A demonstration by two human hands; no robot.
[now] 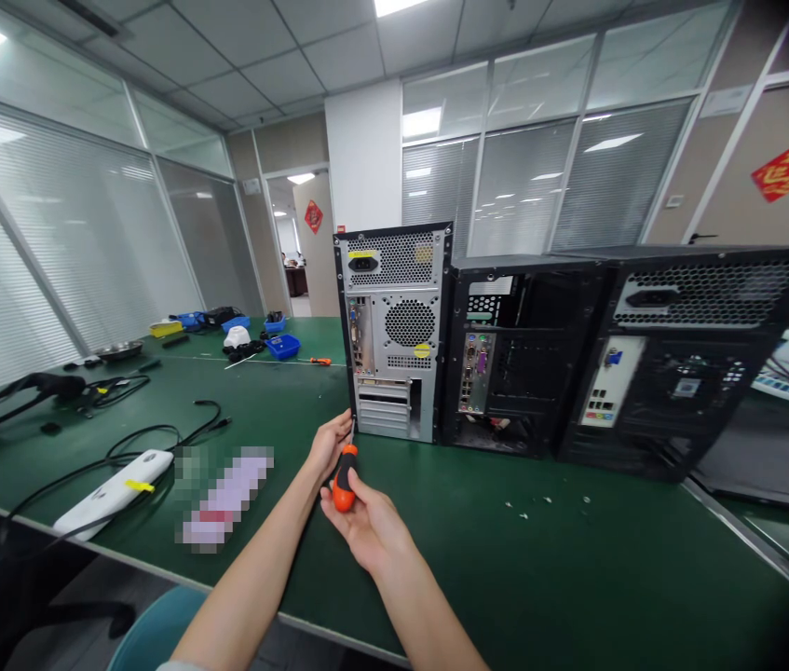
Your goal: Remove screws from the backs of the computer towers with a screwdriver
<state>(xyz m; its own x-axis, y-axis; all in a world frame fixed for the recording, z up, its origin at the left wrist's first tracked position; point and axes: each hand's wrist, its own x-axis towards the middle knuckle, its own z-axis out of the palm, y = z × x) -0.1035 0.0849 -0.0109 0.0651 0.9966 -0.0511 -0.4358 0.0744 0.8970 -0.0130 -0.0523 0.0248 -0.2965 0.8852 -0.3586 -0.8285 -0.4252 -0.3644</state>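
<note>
Green table (576,559); left hand (328,449), right hand (368,529) hold orange screwdriver (344,477) by yellow-stickered case (394,373).

Black case (526,373), wider black case (694,373) on green table (576,578); white power strip (115,492), cables (149,438) left; blue bin (283,346) far.

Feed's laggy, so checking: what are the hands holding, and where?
A screwdriver: right hand cups its orange handle end; left hand pinches it up by the shaft.
</note>
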